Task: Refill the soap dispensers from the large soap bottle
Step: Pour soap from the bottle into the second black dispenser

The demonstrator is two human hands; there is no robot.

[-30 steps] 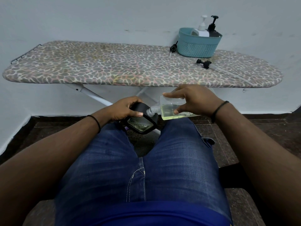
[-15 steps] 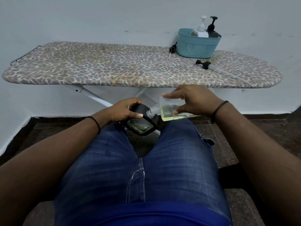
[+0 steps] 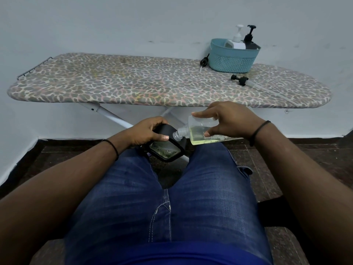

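Both hands were busy above my knees: my left hand (image 3: 147, 131) gripped the black dispenser (image 3: 167, 148), tipped on its side, while my right hand (image 3: 232, 119) pinched the clear soap bottle (image 3: 200, 133) between thumb and fingers, tilted so its open neck touched the dispenser's top and the yellowish soap pooled low inside. Beyond them stood the ironing board (image 3: 133, 85), with a blue basket (image 3: 232, 59) holding a white pump bottle (image 3: 236, 40) and a black pump bottle (image 3: 250, 40), and two loose pump heads (image 3: 238, 79) lying beside it.
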